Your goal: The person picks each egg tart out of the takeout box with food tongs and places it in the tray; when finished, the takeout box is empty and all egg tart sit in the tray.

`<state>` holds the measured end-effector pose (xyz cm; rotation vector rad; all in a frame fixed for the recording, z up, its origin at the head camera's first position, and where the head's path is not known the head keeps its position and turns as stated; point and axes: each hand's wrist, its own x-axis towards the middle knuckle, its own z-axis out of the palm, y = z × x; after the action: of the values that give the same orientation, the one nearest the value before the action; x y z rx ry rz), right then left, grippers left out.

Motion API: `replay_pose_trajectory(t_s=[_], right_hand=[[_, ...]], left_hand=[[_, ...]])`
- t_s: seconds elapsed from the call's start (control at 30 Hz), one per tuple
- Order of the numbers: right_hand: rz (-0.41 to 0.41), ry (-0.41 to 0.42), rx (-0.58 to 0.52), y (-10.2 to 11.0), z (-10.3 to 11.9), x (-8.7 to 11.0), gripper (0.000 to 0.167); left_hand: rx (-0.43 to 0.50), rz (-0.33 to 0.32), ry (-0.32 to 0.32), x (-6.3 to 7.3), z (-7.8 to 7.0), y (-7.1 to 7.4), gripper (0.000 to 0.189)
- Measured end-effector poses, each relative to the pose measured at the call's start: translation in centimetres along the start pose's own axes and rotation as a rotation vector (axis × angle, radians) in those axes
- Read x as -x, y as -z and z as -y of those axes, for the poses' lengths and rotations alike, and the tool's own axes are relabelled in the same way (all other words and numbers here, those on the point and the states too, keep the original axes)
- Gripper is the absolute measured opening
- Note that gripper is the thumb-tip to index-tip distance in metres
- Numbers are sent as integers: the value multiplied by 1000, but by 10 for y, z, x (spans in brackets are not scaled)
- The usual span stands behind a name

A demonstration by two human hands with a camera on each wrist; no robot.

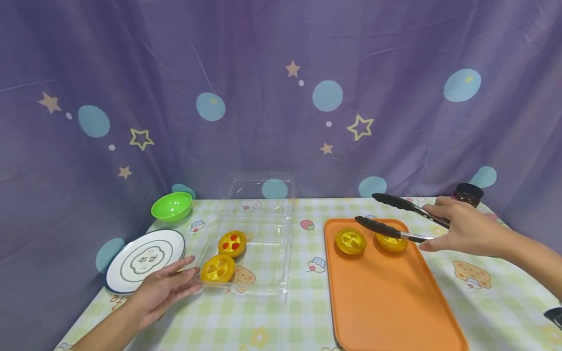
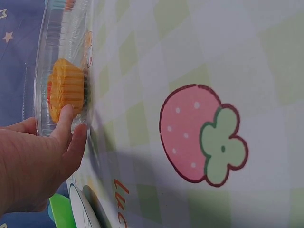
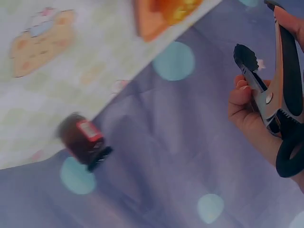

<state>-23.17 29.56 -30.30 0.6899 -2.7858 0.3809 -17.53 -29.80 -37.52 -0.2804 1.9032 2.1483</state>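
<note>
My right hand (image 1: 467,226) grips metal tongs (image 1: 383,228) with black tips, the arms spread apart over the far end of the orange tray (image 1: 386,302). Two yellow tarts (image 1: 350,241) lie on that tray, one partly behind the tongs' lower arm. With fingers extended, my left hand (image 1: 164,290) is at the near left side of an open clear plastic box (image 1: 268,280), fingertips against its wall in the left wrist view. Inside the box sit a tart with red pieces (image 1: 232,243) and a tart with a yellow wedge pattern (image 1: 218,268). Nothing is between the tong tips.
Left of the box lies a white plate (image 1: 118,265) with a dark rim, and behind it a green bowl (image 1: 172,206). A dark jar (image 1: 469,194) stands at the back right, beyond my right hand. The box's raised lid (image 1: 259,195) leans near the purple curtain (image 1: 272,97).
</note>
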Motion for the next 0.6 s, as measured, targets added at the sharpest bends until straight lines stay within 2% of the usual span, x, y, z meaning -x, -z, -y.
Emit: replay_pose_trajectory(t_s=[0.27,0.5,0.6], right_hand=[[58,4,-64,14,34,-24,93],[81,113,-112,1,70,-47,86],[115,127,-129,-4,85,-55,85]], left_hand=[[9,1,-9,0,0,0,73],[22,0,-10,1,0,1,72],[30,9,-10,2,0,2,71]])
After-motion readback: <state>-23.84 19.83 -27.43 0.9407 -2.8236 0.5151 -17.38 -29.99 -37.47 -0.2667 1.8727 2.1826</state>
